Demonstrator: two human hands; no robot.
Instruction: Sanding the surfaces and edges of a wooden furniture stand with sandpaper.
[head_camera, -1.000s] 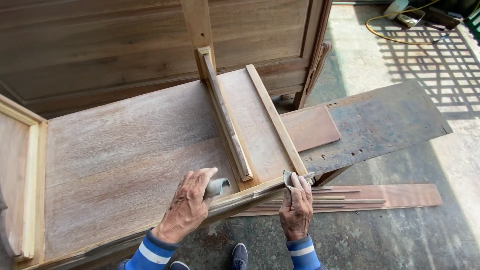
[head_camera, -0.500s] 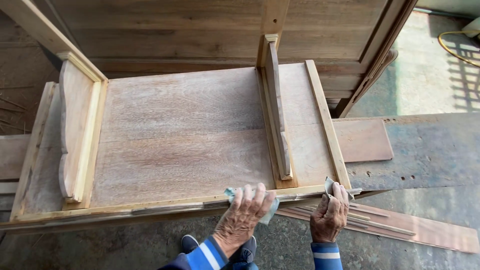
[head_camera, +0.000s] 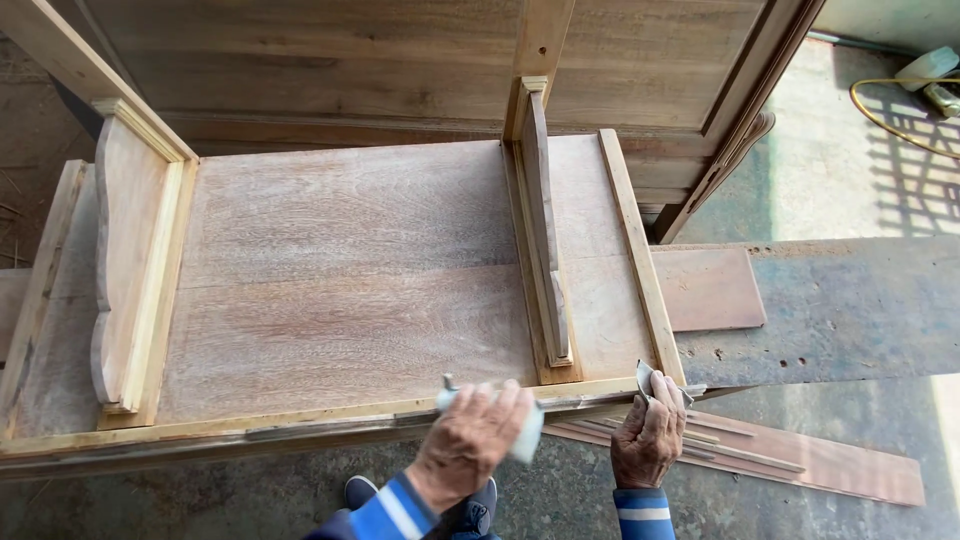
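My left hand (head_camera: 468, 440) presses folded sandpaper (head_camera: 525, 432) on the cabinet panel's front rail (head_camera: 300, 420) — right hand (head_camera: 648, 440) pinches another scrap (head_camera: 643, 378); rail looks partly smoothed, much left, I judge.

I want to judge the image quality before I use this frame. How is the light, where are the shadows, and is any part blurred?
Head view: soft, even shade over the wooden panel, no glare there. Top right, the concrete floor is in strong sun with a lattice shadow across it, nearly washed out. The left hand and its sanding paper look slightly smeared; the right hand is sharper. Straight boards bend a little toward the edges.
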